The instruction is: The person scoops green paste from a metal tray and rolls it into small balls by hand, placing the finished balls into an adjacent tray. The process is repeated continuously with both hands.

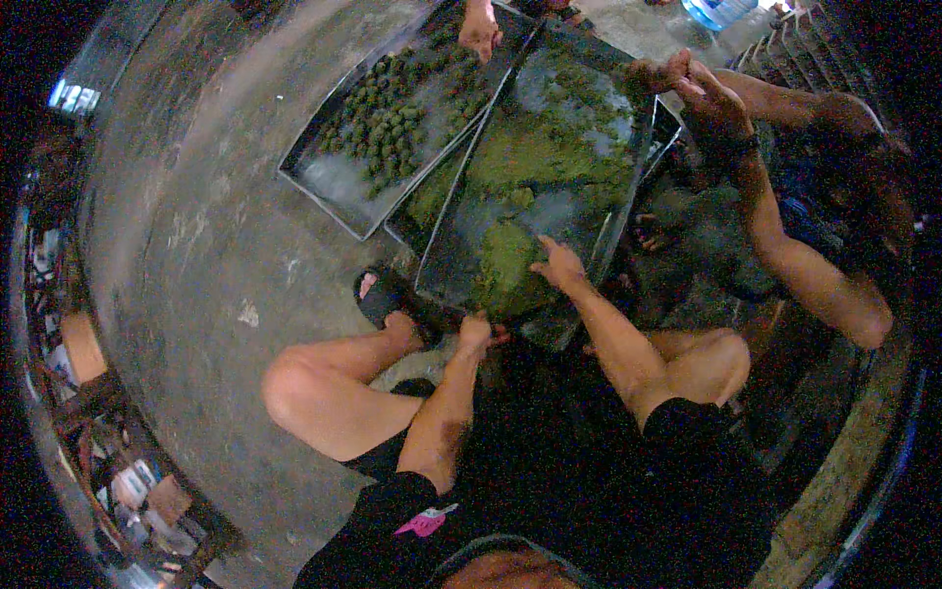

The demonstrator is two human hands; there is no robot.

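A metal tray with a thin raised rim lies before me, spread with loose green crumbly material and a denser green heap near my end. My right hand is over the right side of that heap, fingers partly extended; whether it pinches any material is unclear. My left hand is at the tray's near edge, its fingers partly hidden, so its hold cannot be told. To the left, a second metal tray holds many small green balls. Part of another tray shows between the two.
Another person's hand reaches over the ball tray. At the right, a co-worker's hands meet above the far corner of my tray. A blue-tinted plastic container stands beyond. Assorted items lie along the left edge of the concrete floor.
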